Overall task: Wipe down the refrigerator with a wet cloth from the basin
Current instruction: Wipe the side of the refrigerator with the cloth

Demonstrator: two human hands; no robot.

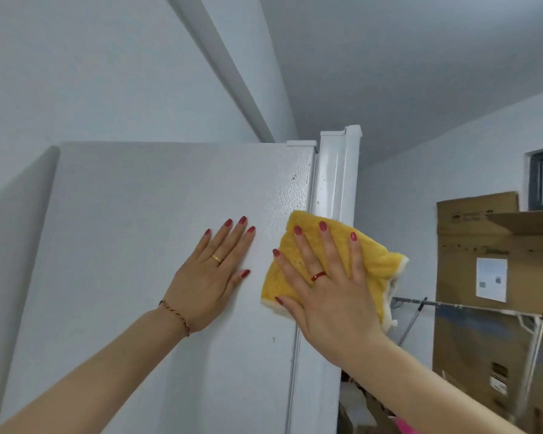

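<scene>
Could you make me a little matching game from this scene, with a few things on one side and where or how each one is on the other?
Things:
1. left hand
2. right hand
3. yellow cloth
4. cardboard box

States:
A. stands off to the right of the refrigerator
B. spread flat on top of the cloth
C. bare, palm flat on the refrigerator's side
D. pressed against the refrigerator near its front edge

Pairs: 1-C, 2-B, 3-D, 4-A

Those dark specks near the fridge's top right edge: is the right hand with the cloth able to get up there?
Probably yes: the right hand presses the yellow cloth flat just below the specks, with bare panel between.
</scene>
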